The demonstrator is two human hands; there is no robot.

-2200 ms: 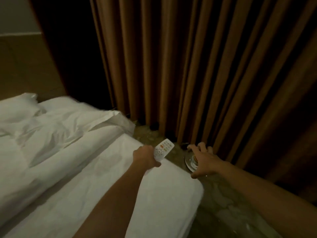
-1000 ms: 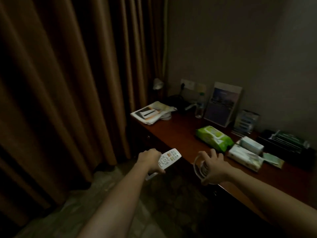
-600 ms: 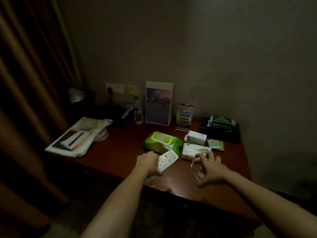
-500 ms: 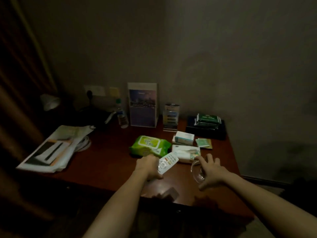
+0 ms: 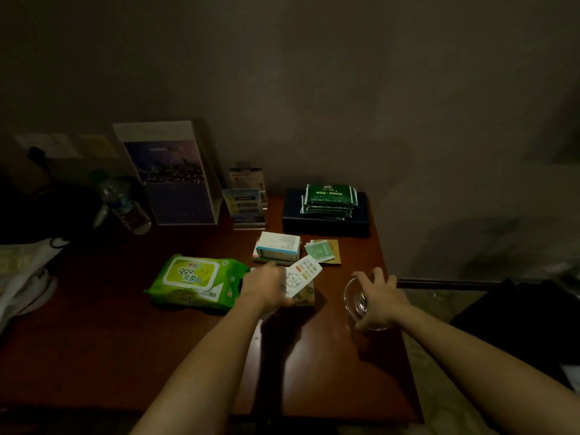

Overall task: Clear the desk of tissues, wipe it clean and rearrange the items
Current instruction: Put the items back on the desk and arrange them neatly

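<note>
Left hand (image 5: 266, 288) over desk (image 5: 125, 340) centre, fingers wrapped round white remote (image 5: 303, 274), button end pointing toward wall. Right hand (image 5: 378, 301) near desk's right edge, fingers curled over rim of clear glass dish (image 5: 353, 301), dish tilted; light dim, can't tell whether it touches wood. Green wet-wipe pack (image 5: 191, 279) flat, just left of left hand. Small white box (image 5: 277, 246) and green sachets (image 5: 320, 251) behind remote. Dark tray (image 5: 326, 227) by wall.

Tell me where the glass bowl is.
Head view: the right hand holds the glass bowl at the right side of the desk, right of the remote.
</note>
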